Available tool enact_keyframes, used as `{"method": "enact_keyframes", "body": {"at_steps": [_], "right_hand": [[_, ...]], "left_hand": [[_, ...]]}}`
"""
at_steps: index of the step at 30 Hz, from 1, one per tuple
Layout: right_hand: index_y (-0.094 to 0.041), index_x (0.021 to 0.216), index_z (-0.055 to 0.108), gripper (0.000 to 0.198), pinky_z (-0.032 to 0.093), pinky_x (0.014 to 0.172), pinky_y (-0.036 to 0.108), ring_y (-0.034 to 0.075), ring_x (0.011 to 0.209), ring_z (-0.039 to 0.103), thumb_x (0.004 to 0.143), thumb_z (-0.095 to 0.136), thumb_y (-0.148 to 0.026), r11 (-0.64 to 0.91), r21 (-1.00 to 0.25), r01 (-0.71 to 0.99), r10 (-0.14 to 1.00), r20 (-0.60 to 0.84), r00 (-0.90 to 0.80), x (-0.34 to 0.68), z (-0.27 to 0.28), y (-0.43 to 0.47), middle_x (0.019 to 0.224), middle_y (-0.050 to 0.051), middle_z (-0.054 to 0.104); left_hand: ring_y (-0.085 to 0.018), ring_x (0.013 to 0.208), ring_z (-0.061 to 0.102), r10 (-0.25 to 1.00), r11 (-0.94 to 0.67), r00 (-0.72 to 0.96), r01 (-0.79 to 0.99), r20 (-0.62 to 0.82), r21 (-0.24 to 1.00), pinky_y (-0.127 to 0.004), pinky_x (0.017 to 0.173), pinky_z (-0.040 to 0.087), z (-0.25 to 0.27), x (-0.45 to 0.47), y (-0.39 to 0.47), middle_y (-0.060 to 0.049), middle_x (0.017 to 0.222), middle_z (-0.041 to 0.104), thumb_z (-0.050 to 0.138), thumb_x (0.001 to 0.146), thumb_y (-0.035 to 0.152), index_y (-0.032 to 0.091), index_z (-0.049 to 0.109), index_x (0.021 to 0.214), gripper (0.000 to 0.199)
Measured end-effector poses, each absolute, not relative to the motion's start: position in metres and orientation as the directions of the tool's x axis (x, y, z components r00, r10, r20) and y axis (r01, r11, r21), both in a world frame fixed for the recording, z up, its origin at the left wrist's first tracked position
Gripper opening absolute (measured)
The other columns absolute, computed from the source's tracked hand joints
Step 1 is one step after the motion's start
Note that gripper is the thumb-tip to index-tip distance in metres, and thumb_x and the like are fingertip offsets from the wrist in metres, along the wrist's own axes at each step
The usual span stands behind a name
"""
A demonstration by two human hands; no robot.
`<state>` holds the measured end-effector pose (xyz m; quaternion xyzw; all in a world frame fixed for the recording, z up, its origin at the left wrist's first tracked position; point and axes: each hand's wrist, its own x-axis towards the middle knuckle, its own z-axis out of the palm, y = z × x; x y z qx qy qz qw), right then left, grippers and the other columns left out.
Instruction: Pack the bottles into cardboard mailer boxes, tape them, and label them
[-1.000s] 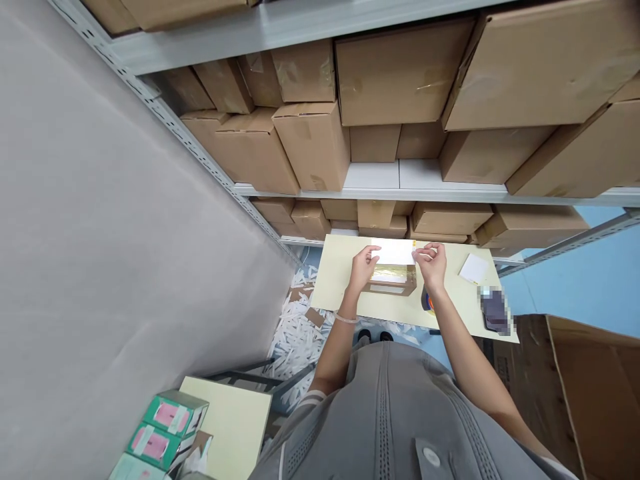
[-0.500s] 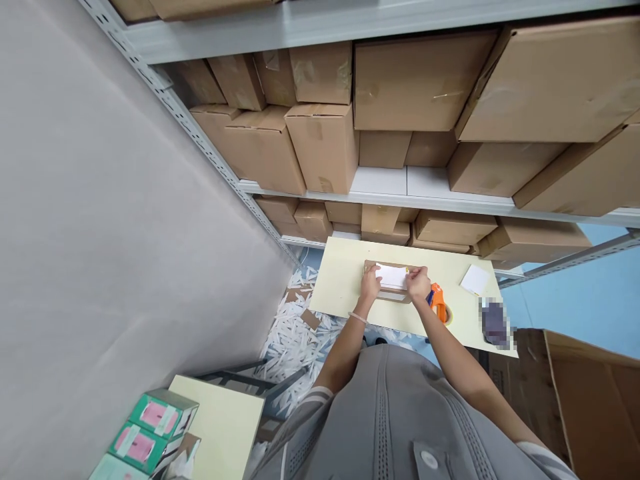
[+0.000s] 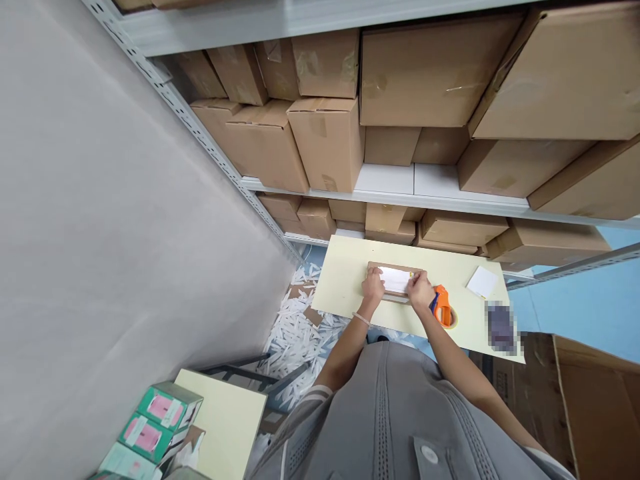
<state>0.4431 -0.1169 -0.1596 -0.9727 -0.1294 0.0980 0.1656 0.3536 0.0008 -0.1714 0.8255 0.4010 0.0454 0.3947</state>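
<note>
**Label [image 3: 395, 281] over the top of a small carton [image 3: 395, 295]**

Carton sits on a cream table [image 3: 345, 270], left of its middle, long side across the person's front. White label lies along its top face, brown cardboard showing around it; small yellow mark [image 3: 412, 275] near the label's right end.

Left hand [image 3: 373, 285]: at the left end of the label, fingers curled, fingertips on the white. Pale band [image 3: 361, 319] round that wrist. Right hand [image 3: 421, 291]: at the right end, fingers bunched close beside the yellow mark. Both narrow rather than spread; cannot tell whether either pinches the label or only presses it down.

Orange tape dispenser [image 3: 442, 306] on the table just beside the right hand, partly behind the forearm, roll of tape [image 3: 453, 319] at its near end. Farther right, a white paper square [image 3: 482, 283]; nearer the edge, a dark item [image 3: 501, 328], pixelated, kind unclear.

Beyond the table, metal shelving [image 3: 380, 195] packed with brown boxes [image 3: 325, 143]. White paper strips [image 3: 295, 340] litter the floor to the left. Lower left: green boxes [image 3: 145, 433] with pink panels, beside a second cream tabletop [image 3: 227, 410]. Lower right: large open carton [image 3: 595, 407].
</note>
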Motion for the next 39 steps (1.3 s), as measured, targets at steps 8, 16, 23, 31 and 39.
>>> {"method": "enact_keyframes", "body": {"at_steps": [8, 16, 23, 31, 39], "right_hand": [[-0.016, 0.115, 0.049, 0.023, 0.039, 0.082, 0.034, 0.025, 0.093, 0.063, 0.095, 0.048, -0.028, -0.897, -0.373, 0.239, 0.314, -0.153, 0.937, 0.445, -0.157, -0.116, 0.099, 0.011, 0.067], [-0.007, 0.131, 0.050, 0.050, 0.034, 0.103, 0.052, 0.037, 0.125, 0.048, 0.099, 0.032, -0.042, -0.849, -0.375, 0.372, 0.354, 0.117, 0.928, 0.453, -0.142, -0.108, 0.132, 0.026, 0.055], [-0.013, 0.157, 0.022, 0.066, 0.023, 0.119, 0.045, 0.023, 0.151, 0.019, 0.101, 0.013, -0.047, -0.453, -0.532, 0.715, 0.787, 0.138, 0.602, 0.433, -0.174, -0.092, 0.162, 0.012, 0.028], [-0.006, 0.157, 0.021, 0.069, 0.008, 0.123, 0.048, 0.024, 0.152, 0.016, 0.100, 0.016, -0.045, -0.628, -0.356, 0.692, 0.731, 0.035, 0.682, 0.432, -0.229, -0.134, 0.163, 0.014, 0.023], [-0.003, 0.155, 0.024, 0.068, 0.007, 0.123, 0.049, 0.026, 0.151, 0.019, 0.099, 0.017, -0.041, -0.696, -0.270, 0.665, 0.683, 0.039, 0.730, 0.435, -0.229, -0.133, 0.162, 0.016, 0.025]], "left_hand": [[-0.025, 0.107, 0.065, 0.713, -0.457, 0.676, 0.651, -0.188, 0.606, -0.036, 0.090, 0.051, -0.156, 0.350, -0.006, -0.010, 0.143, 0.048, 0.062, 0.087, 0.020, 0.028, 0.053, 0.133, 0.047], [-0.030, 0.144, 0.034, 0.700, -0.672, 0.705, 0.595, 0.114, 0.441, -0.047, 0.117, 0.032, -0.125, 0.348, 0.016, -0.008, 0.164, 0.022, 0.038, 0.097, 0.025, 0.024, 0.031, 0.154, 0.058], [-0.021, 0.153, 0.015, 0.405, -0.900, 0.911, 0.381, 0.078, 0.212, -0.042, 0.126, 0.017, -0.164, 0.367, -0.008, -0.003, 0.163, 0.025, 0.032, 0.096, 0.026, 0.017, 0.024, 0.157, 0.062], [-0.018, 0.153, 0.014, 0.392, -0.900, 0.919, 0.375, 0.036, 0.220, -0.044, 0.127, 0.010, -0.208, 0.355, -0.025, -0.005, 0.164, 0.022, 0.024, 0.100, 0.031, 0.013, 0.019, 0.157, 0.060], [-0.019, 0.152, 0.017, 0.518, -0.827, 0.855, 0.500, 0.002, 0.258, -0.046, 0.127, 0.010, -0.210, 0.364, -0.028, -0.005, 0.162, 0.024, 0.025, 0.100, 0.035, 0.015, 0.020, 0.157, 0.060]]}}
